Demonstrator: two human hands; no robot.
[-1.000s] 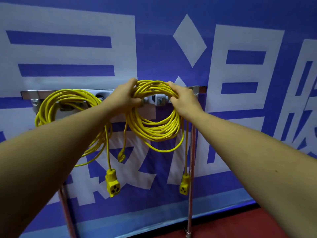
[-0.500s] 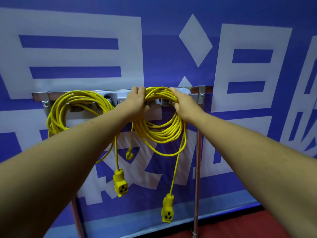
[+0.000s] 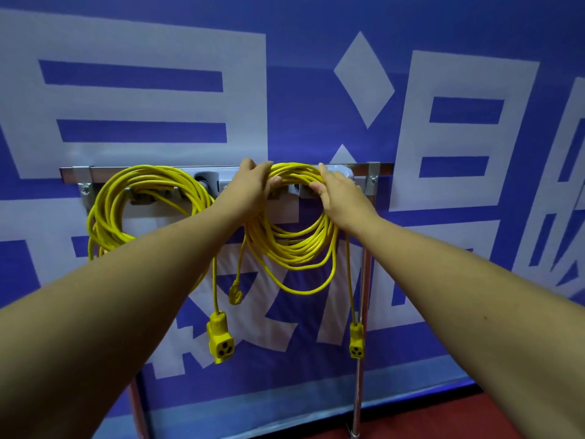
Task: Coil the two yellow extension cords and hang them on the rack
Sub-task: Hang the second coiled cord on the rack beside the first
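Two coiled yellow extension cords hang at a metal rack [image 3: 380, 168] in front of a blue banner. The left coil [image 3: 126, 198] hangs by itself on a hook, its socket end [image 3: 219, 339] dangling below. My left hand [image 3: 253, 185] grips the top left of the right coil [image 3: 294, 245], fingers curled over the strands at the rail. My right hand [image 3: 335, 191] holds the coil's top right, with the thumb under the strands. That coil's socket [image 3: 356, 342] and plug [image 3: 235, 293] hang down. The hook under the right coil is mostly hidden.
The rack stands on two metal legs, one at the right [image 3: 361, 359] and one at the left [image 3: 136, 403]. The blue banner [image 3: 300, 90] with large white characters fills the background. A red floor [image 3: 443, 419] shows at the bottom right.
The right coil's top has settled against the rail between my hands. Its socket has swung from the middle to the right, beside the leg. The view has moved closer.
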